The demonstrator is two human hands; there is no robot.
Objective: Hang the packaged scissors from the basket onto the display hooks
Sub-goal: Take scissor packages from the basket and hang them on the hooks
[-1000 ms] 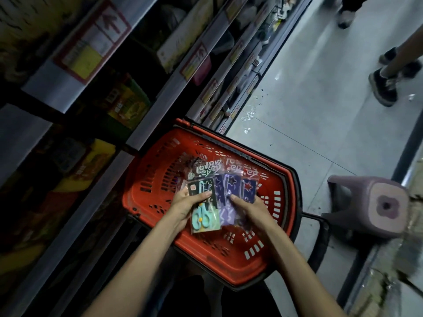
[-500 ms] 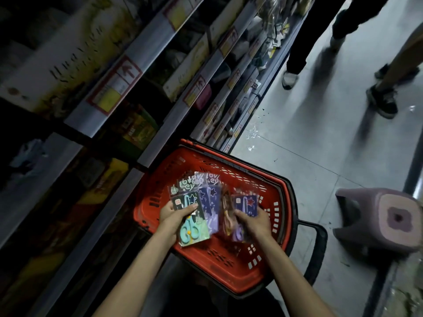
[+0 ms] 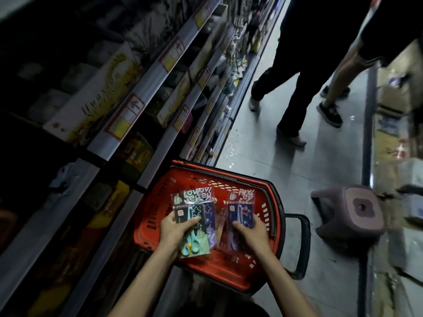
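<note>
I am gathering stock: my left hand (image 3: 174,232) is pinching the teal scissors pack (image 3: 194,244) and my right hand (image 3: 251,236) is gripping the purple scissors pack (image 3: 240,212), with the red basket (image 3: 148,213) just beneath my fingers. Next is probably raising them to hooks, which I am not seeing here.

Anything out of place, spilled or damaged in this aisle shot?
Shiny specks on the floor beside the shelves look like spilled liquid. The purple stool right of the red basket seems to lie on its side. The scissor packs in the left hand and right hand look intact.
</note>
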